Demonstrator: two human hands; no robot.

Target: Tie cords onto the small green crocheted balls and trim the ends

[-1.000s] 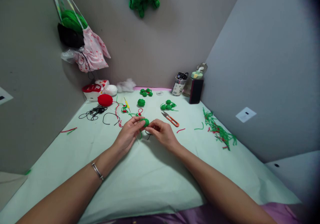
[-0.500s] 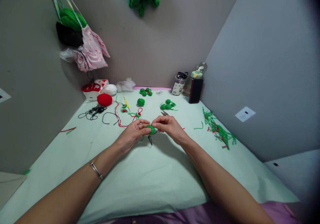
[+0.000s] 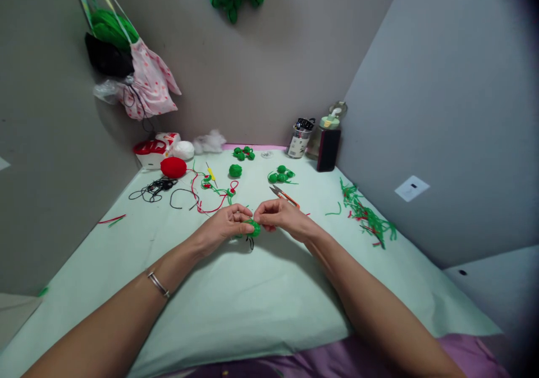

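Note:
My left hand (image 3: 229, 223) pinches a small green crocheted ball (image 3: 255, 230) between thumb and fingers, just above the table. A black cord loop (image 3: 251, 244) hangs below it. At the ball's upper right, my right hand (image 3: 281, 217) is closed in a pinch; whatever its fingertips hold is too small to make out. Orange-handled thread snips (image 3: 285, 196) lie just beyond the right hand. Past my left hand is a green and red crocheted piece (image 3: 231, 192) with a red loop.
A red yarn ball (image 3: 173, 167), tangled black cord (image 3: 154, 189) and a yellow-handled crochet hook (image 3: 211, 173) lie left. Green balls (image 3: 281, 174) sit farther back. Yarn scraps (image 3: 366, 215) cover the right side. A phone (image 3: 328, 150) leans near a bottle (image 3: 329, 121).
The green ball sits slightly lower in the view, still in my left hand. My right hand has shifted a little, and more of the snips' orange handle shows.

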